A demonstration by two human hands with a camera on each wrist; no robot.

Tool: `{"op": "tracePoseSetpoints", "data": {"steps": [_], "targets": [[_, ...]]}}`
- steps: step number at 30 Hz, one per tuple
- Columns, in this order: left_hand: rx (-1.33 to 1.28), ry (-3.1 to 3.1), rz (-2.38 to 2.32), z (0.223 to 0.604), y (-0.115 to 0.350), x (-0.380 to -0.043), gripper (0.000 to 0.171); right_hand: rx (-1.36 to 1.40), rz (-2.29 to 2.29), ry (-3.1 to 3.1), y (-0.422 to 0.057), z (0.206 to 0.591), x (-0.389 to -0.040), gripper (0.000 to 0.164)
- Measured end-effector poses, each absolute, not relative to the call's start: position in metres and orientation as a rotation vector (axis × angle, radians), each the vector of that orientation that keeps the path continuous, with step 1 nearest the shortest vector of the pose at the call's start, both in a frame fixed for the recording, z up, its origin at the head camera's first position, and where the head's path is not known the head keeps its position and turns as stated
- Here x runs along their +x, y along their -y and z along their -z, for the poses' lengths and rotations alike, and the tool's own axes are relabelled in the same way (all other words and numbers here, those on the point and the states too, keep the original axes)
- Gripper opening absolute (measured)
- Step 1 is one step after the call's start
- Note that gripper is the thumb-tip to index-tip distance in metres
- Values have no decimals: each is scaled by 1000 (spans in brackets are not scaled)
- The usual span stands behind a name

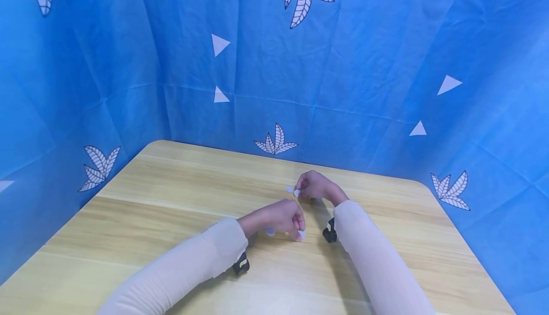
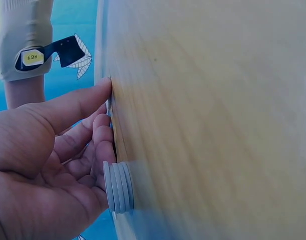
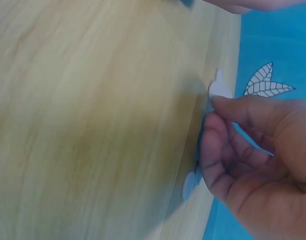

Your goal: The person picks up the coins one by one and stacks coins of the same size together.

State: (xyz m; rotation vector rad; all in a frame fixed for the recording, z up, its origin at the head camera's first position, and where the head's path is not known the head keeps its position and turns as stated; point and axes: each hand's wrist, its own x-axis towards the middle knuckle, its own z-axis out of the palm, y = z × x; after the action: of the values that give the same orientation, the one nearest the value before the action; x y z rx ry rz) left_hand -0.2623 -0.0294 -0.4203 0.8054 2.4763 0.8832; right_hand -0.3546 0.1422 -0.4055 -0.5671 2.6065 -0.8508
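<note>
My right hand [image 1: 316, 185] pinches a small white disc [image 1: 297, 193] by its edge, just above the wood-grain table [image 1: 214, 177]. Another white disc [image 1: 289, 189] lies just to its left. In the right wrist view, one more disc [image 3: 188, 186] rests on the table beside the curled fingers. Nearer the front, my left hand [image 1: 284, 216] reaches down to the table and holds a white disc [image 1: 302, 234] at its fingertips; the left wrist view mostly hides that disc. Below the left palm stands a neat stack of several white discs [image 2: 118, 187].
Blue cloth [image 1: 274, 62] with leaf and triangle prints hangs behind the table and on both sides. Each sleeve carries a black strap device, such as the left one [image 1: 241, 263]. The forearms come in from the table's front.
</note>
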Motion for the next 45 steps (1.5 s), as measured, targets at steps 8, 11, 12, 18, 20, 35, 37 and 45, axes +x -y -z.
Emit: {"op": "tracePoseSetpoints", "data": {"steps": [8,11,12,18,20,35,37,45], "targets": [[813,-2468,-869,422,29,-264,17,-524,1043,-2532,-149,408,-358,12],[810,-2468,-876,422,29,-264,17,-522,1046,-2549,-150,405,-359,12],[808,-2468,-877,422,29,-264,17,-528,1040,-2557,-151,404,-359,12],[793,-2465,-874,422,29,-264,17,-551,988,-2609,-156,397,-357,11],[789,-2463,-875,422,29,-264,16,-565,972,-2616,-159,395,-356,11],[773,-2462,-890,420,29,-262,17,-679,828,-2596,-185,385,-339,14],[770,-2462,-891,421,29,-263,17,-695,793,-2613,-190,385,-335,14],[761,-2470,-889,422,28,-264,17,-687,737,-2615,-209,388,-322,11]]}}
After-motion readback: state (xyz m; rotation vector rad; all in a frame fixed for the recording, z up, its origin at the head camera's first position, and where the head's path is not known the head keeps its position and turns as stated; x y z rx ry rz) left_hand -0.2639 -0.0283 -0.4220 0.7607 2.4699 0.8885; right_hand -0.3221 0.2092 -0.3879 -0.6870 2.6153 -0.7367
